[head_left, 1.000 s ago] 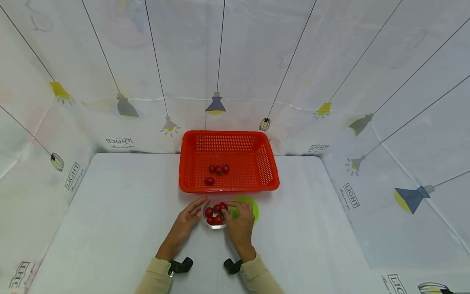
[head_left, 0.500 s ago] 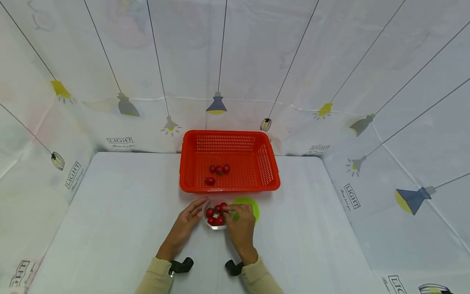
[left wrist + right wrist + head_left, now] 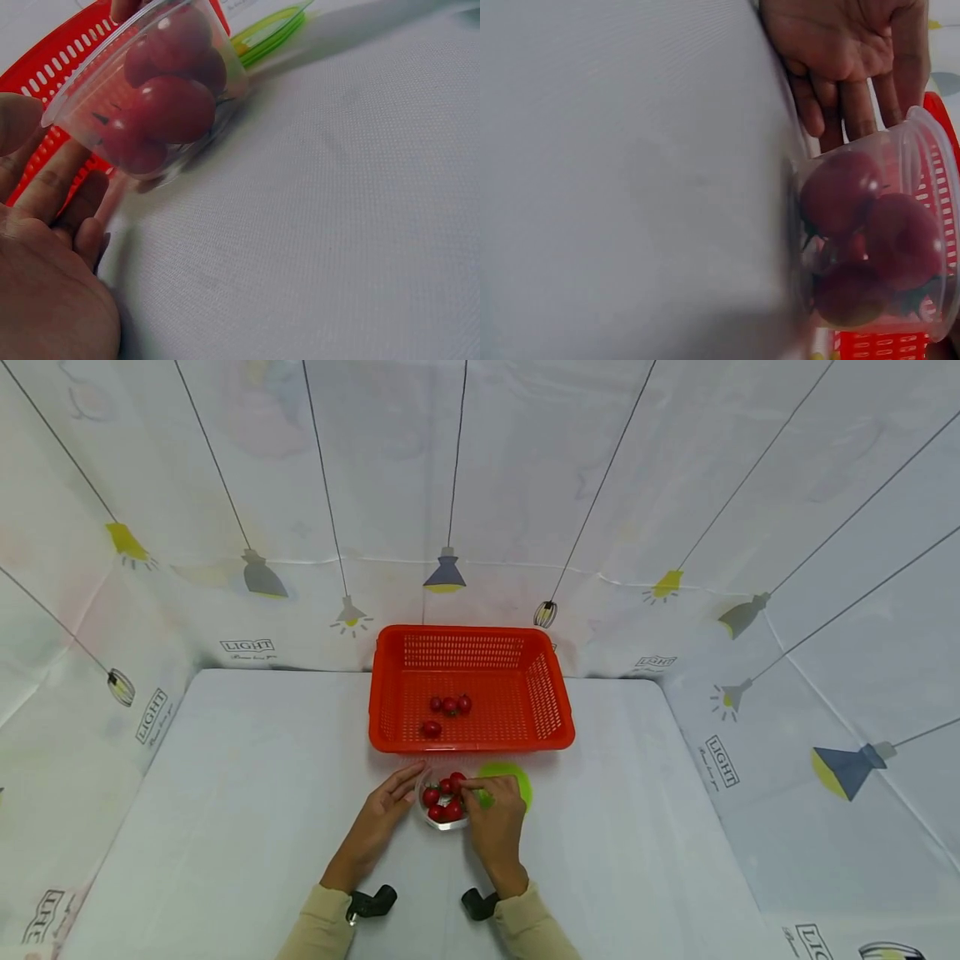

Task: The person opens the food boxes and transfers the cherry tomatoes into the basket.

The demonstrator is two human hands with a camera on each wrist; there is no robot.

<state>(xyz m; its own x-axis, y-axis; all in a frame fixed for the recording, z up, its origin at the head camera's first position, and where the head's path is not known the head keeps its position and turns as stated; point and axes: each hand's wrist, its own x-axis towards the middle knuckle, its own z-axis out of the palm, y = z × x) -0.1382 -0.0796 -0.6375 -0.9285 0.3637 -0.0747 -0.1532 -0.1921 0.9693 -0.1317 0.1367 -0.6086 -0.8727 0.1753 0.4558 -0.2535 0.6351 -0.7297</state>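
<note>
A clear plastic tub (image 3: 444,827) holding several small red tomatoes (image 3: 177,109) stands on the white table, just in front of the basket. My left hand (image 3: 384,814) rests along the tub's left side, its fingers fairly straight; its palm shows in both wrist views. From the right, my right hand (image 3: 498,827) reaches over the rim, index finger and thumb bent together at a tomato (image 3: 457,780) in the tub, which they appear to pinch. The contact is partly hidden by the fingers, and the right wrist view barely catches this hand.
Behind the tub sits a red perforated basket (image 3: 517,714) with several tomatoes (image 3: 450,706) on its floor. A green lid (image 3: 527,792) lies at the right, partly covered by my right hand. Printed curtains (image 3: 315,485) enclose the table.
My right index finger and thumb have curled closer together at the tomato by the tub's right rim. The left hand keeps its place. The head view has shifted slightly.
</note>
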